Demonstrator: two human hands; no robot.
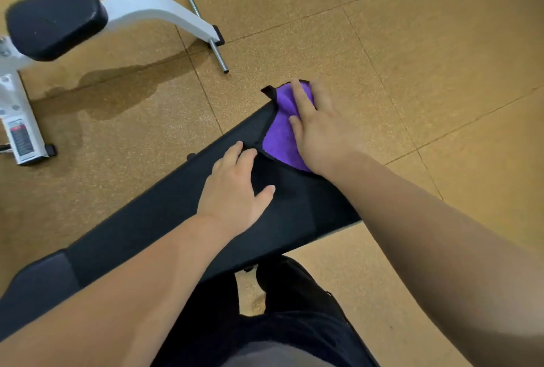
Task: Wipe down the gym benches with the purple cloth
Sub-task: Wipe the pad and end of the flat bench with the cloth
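A long black padded gym bench [164,213] runs diagonally from the lower left to the upper middle. At its far end lies the purple cloth [279,137], black-edged, with one corner hanging past the end of the pad. My right hand [321,131] presses flat on the cloth with straight fingers. My left hand [235,187] rests palm down on the bare black pad just beside the cloth, fingers spread and relaxed.
A second bench with a black pad [56,22] and a white frame [159,10] stands at the upper left, a steel bar [219,56] sticking out of its foot. A wet patch [117,87] darkens the tan rubber floor tiles. My dark-trousered legs [294,307] stand below the bench.
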